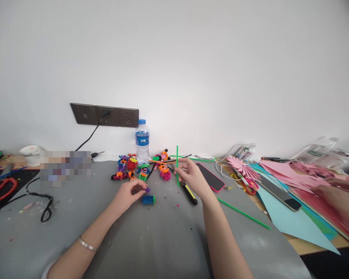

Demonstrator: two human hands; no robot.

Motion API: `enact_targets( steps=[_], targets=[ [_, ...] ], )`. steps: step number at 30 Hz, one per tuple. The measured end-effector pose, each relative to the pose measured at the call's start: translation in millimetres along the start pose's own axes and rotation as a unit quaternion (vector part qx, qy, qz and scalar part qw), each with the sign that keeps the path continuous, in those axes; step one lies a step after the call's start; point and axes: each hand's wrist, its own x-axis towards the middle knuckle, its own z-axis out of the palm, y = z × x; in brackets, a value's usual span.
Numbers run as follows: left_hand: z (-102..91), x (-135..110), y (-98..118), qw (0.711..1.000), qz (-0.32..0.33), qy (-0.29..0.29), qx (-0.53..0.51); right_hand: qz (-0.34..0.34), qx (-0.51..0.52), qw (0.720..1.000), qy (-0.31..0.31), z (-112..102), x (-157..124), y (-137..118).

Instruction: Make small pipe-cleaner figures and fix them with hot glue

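My left hand (133,192) pinches a small purple piece of pipe cleaner (147,190) between thumb and fingertips. Just below it on the grey mat lies a short blue roll with a green end (148,200). In my right hand (192,176) a green pipe cleaner (177,159) is held upright between thumb and fingers. Under that hand rests a black and yellow utility knife (189,193). Several colourful pipe-cleaner figures (144,171) sit beyond my hands, in front of the water bottle (142,141). Another green pipe cleaner (244,213) lies right of my right forearm.
A phone with a pink edge (211,177) lies behind my right wrist. Further right are pink paper (285,176), light blue paper (291,228), a second phone (282,193) and another person's hands (334,197). A black cable (48,209) coils at left, near red-handled scissors (6,192).
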Motion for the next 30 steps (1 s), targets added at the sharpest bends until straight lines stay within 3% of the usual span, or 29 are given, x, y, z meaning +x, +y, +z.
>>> enact_targets(
  steps=[6, 10, 14, 22, 30],
  targets=[
    [1.2, 1, 0, 1.000, 0.006, 0.008, 0.024, -0.028, 0.129, 0.986, -0.098, 48, 7, 13],
    [0.9, 1, -3, 0.998, 0.039, 0.003, 0.053, -0.022, 0.125, 0.983, -0.136, 72, 6, 23],
    [1.8, 1, -1, 0.997, 0.039, 0.025, 0.060, -0.010, 0.082, 0.986, -0.143, 76, 5, 26],
    [-0.4, 1, 9, 0.987, -0.073, 0.084, -0.119, -0.014, 0.088, 0.970, -0.227, 76, -2, 21],
    [1.5, 1, 11, 0.975, -0.086, 0.110, -0.171, -0.023, 0.078, 0.944, -0.319, 75, -6, 21]
  ],
)
